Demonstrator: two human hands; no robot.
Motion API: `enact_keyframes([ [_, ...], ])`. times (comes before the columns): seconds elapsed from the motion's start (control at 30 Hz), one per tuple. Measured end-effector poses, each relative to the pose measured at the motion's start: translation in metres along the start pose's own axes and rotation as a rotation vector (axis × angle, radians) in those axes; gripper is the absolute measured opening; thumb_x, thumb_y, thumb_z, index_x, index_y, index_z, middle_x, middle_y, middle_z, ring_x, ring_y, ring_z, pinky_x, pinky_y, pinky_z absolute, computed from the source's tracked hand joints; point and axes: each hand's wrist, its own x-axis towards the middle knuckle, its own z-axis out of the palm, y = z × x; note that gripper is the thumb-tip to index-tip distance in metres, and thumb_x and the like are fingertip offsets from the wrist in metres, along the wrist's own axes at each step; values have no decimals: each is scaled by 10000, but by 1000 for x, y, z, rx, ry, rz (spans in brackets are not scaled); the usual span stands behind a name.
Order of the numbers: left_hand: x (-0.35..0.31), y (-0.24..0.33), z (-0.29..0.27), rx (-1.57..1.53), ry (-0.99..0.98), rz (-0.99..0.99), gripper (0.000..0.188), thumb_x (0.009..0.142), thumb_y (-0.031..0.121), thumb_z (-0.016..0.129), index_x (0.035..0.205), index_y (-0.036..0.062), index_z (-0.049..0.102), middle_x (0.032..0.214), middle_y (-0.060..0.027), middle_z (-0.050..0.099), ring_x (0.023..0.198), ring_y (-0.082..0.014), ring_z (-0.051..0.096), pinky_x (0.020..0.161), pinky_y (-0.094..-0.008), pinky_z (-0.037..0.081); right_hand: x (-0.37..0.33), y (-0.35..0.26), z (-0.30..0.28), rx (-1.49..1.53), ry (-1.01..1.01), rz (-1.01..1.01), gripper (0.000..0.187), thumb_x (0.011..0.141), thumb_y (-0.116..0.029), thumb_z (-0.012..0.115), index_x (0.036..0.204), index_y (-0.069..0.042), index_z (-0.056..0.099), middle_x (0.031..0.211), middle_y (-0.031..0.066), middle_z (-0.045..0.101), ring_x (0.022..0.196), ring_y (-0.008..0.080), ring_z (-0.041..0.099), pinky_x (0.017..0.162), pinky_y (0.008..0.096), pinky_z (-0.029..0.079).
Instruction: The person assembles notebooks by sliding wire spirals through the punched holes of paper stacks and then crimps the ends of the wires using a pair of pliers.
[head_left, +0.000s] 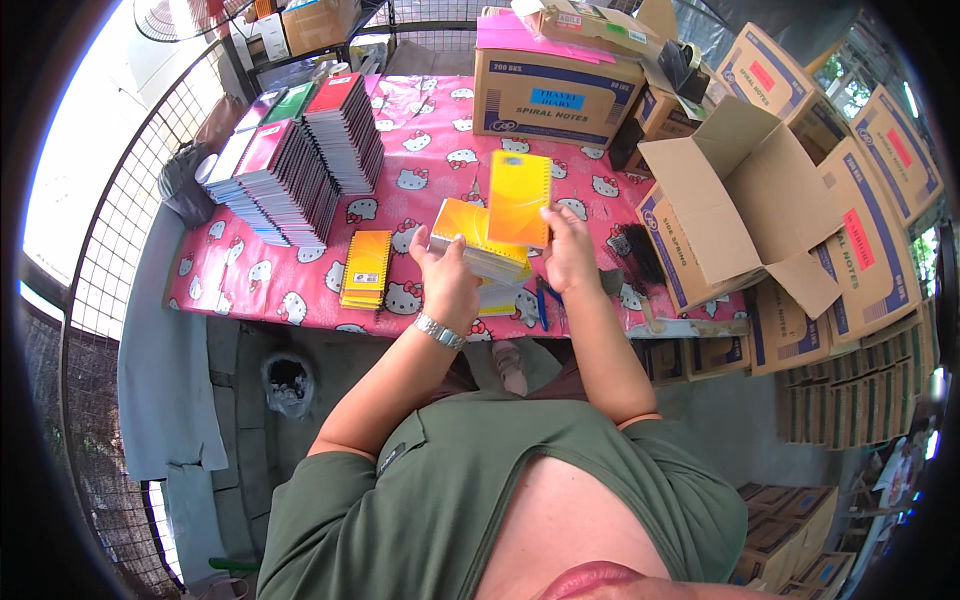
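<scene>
My left hand (450, 283), with a metal watch at its wrist, is closed round a small stack of yellow spiral notebooks (465, 217) above the table. In my right hand (572, 255) a single yellow spiral notebook (519, 190) stands raised, pinched at its lower right edge, partly over that stack. More yellow-edged notebooks (496, 299) show on the table beneath my hands. To the left lies a neat pile of yellow notebooks (366, 262). A blue-handled tool (542, 306) rests near my right wrist, its kind partly hidden.
A pink patterned cloth (330, 268) covers the table. Tall stacks of spiral notebooks (285, 190) stand at left. An opened carton (690, 240) sits at right, beside a black brush (640, 256). A closed carton (556, 98) is at the back, and a bagged bin (288, 385) below.
</scene>
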Motion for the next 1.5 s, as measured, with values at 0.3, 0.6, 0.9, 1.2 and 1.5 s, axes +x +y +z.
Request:
enact_keyframes([
  [0.3, 7, 43, -17, 880, -248, 491, 615, 960, 363, 633, 1394, -14, 417, 1323, -238, 472, 1208, -290, 513, 991, -394, 453, -33, -7, 46, -802, 24, -292, 124, 971, -115, 568, 997, 2, 599, 830, 60, 653, 749, 76, 589, 689, 276, 485],
  [0.6, 1, 96, 35, 1182, -370, 916, 209, 853, 31, 579, 1041, -26, 506, 775, -198, 646, 678, -344, 656, 599, -425, 501, -33, -36, 41, -947, -283, -780, 191, 852, -76, 692, 1031, -34, 641, 1060, 110, 671, 943, 255, 665, 777, 368, 531],
  [0.9, 22, 44, 22, 1935, -594, 1275, 214, 821, 72, 554, 1035, 58, 565, 956, -125, 592, 1052, -310, 558, 1088, -473, 359, 47, 6, -257, -1837, 228, 12, 244, 772, -270, 791, 888, -74, 704, 874, 153, 715, 850, 338, 694, 745, 441, 551],
  [1.2, 18, 40, 11, 1676, -701, 1319, 256, 812, 75, 591, 1064, 47, 560, 955, -113, 568, 979, -298, 548, 957, -456, 396, 49, 12, -234, -2014, 273, 188, 304, 768, -308, 807, 967, -94, 724, 987, 144, 722, 961, 331, 696, 807, 438, 560],
  [1.5, 27, 47, 15, 1476, -852, 1243, 167, 919, 152, 589, 1063, 69, 609, 979, -86, 612, 982, -277, 558, 926, -415, 391, 62, -30, -199, -1854, 121, -512, 255, 898, -111, 607, 1150, -92, 643, 1017, 164, 633, 935, 354, 633, 819, 450, 532],
])
